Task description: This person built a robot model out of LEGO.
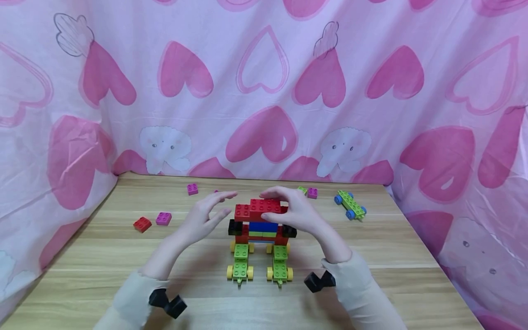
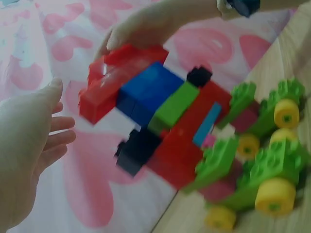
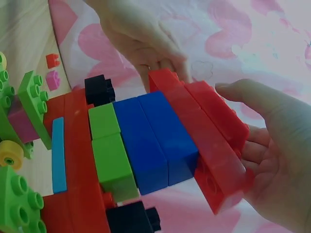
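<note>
In the head view, a block model [image 1: 260,233] stands at the centre of the wooden table [image 1: 103,256], low in the frame. It rises from two green wheeled bases with yellow wheels, through red, green and blue layers with two black blocks sticking out at its sides, to a red top layer [image 1: 257,209]. The right hand [image 1: 294,211] lies over the right end of that red top, fingers curled down onto it. The left hand [image 1: 204,219] is just left of the model with fingers straight and spread, holding nothing; whether its fingertips touch the red block cannot be told here. Loose pieces: one red brick [image 1: 142,224] and one magenta brick [image 1: 163,218] at the left, one magenta brick [image 1: 192,189] behind the left hand, one more magenta brick [image 1: 312,193] behind the right hand, and one green wheeled base with blue wheels [image 1: 350,205] at the right. A pink heart-print cloth [image 1: 264,87] fills the background.

In the left wrist view, blurred, the left hand [image 2: 24,141] sits at the left edge, palm open, apart from the model [image 2: 184,141]. The right hand [image 2: 146,26] grips the red top from above.

In the right wrist view, the right hand [image 3: 277,145] at the right edge cups the red top layer [image 3: 209,141], thumb along its upper side. The left hand [image 3: 141,43] reaches in from above, its fingertips at the far end of the red layer.
</note>
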Demonstrator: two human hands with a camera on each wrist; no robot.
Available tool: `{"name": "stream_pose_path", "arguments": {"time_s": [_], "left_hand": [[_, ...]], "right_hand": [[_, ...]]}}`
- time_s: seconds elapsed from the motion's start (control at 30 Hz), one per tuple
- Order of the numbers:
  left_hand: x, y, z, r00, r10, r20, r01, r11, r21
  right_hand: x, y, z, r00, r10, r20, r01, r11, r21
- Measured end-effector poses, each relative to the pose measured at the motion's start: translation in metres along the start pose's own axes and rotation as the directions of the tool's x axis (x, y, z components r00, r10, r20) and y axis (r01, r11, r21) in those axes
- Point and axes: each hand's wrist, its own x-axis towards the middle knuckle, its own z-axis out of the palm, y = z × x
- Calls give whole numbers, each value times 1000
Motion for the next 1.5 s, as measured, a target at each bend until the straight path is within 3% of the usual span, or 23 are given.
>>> {"name": "stream_pose_path", "arguments": {"time_s": [0.33, 0.5, 0.73, 0.9, 1.2, 1.3, 1.5], "left_hand": [[-24, -38, -31, 994, -93, -54, 99, 987, 123], [-35, -61, -46, 990, -111, -85, 124, 978, 165], [-50, -96, -63, 981, -168, -97, 185, 960, 210], [-60, -113, -75, 962, -266, -56, 272, 936, 224], [-70, -132, -89, 920, -381, 88, 349, 903, 251], [-72, -136, -90, 921, -367, 129, 321, 905, 278], [-76, -145, -86, 940, -290, 178, 211, 907, 363]], "right_hand": [[14, -14, 1, 998, -39, 58, 42, 998, -54], [18, -17, 4, 993, -20, 113, 28, 997, -68], [18, -18, 6, 994, 36, 104, -25, 995, -101], [18, -18, 6, 991, 77, 110, -65, 991, -113], [18, -19, 7, 987, 119, 112, -106, 988, -116], [18, -17, 8, 987, 122, 105, -111, 988, -109], [18, -15, 9, 989, 114, 97, -104, 989, -104]]}}
